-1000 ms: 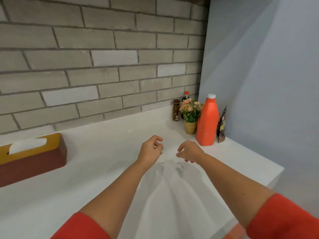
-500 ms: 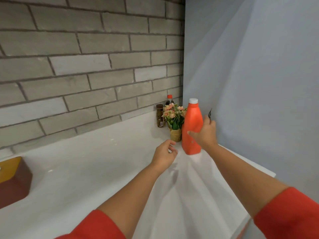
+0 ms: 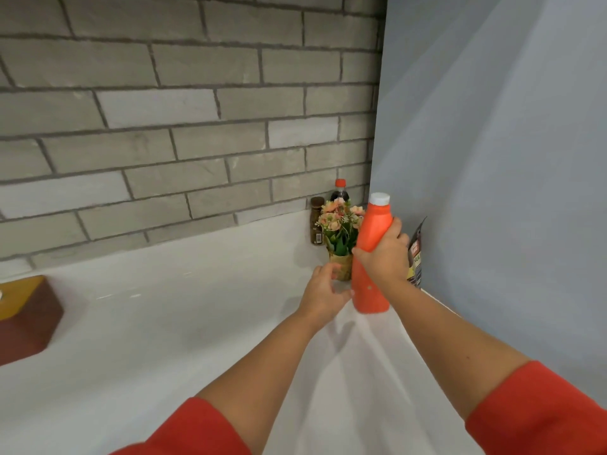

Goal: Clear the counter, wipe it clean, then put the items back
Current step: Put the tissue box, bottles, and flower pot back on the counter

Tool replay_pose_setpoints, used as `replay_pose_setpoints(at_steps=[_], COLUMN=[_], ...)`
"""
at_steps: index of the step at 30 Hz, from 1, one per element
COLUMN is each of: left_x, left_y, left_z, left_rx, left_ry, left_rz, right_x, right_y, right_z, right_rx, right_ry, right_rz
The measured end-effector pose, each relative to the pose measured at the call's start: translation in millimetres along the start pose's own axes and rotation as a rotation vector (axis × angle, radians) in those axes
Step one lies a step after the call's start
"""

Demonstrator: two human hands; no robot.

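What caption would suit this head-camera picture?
Right hand grips the orange bottle on the white counter; left hand reaches toward the flower pot.

One orange bottle [image 3: 370, 257], one cola bottle [image 3: 339, 191], one spice jar [image 3: 317, 221], one flower pot [image 3: 341, 238], one pouch [image 3: 416, 254], one tissue box [image 3: 26, 315], two hands.

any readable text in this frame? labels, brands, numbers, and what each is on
Nothing reads in full.
"NUL" (partial, uncertain): on the dark pouch behind the right hand; its red logo patch is too blurred.
Brown jar: small white label, too small to read.
Dark bottle with red cap: no legible label.
Orange bottle: no text visible.
Tissue box: no text visible.
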State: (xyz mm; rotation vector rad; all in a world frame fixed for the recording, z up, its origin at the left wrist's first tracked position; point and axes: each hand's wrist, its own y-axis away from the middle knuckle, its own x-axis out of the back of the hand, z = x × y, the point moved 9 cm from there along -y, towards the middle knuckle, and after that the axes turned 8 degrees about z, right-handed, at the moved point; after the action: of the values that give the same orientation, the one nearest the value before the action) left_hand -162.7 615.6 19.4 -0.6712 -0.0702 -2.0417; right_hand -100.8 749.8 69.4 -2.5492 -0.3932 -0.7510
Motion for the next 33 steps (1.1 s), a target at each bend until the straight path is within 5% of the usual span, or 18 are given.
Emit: replay_pose_setpoints(at_steps=[21, 33], left_x=[-5.7, 106.0], left_y=[13.7, 65.5], left_z=[-18.9, -36.4], left_rx=[0.081, 0.121], left_ry=[-0.029, -0.015], left_rz=[0.042, 0.144], right_x=[4.6, -21.8], right_y=[27.6, 123.8], right_z=[-16.3, -113.2], right_rx=[0.182, 0.444], right_ry=[0.073, -0.012], right_rz=[-0.102, -0.304])
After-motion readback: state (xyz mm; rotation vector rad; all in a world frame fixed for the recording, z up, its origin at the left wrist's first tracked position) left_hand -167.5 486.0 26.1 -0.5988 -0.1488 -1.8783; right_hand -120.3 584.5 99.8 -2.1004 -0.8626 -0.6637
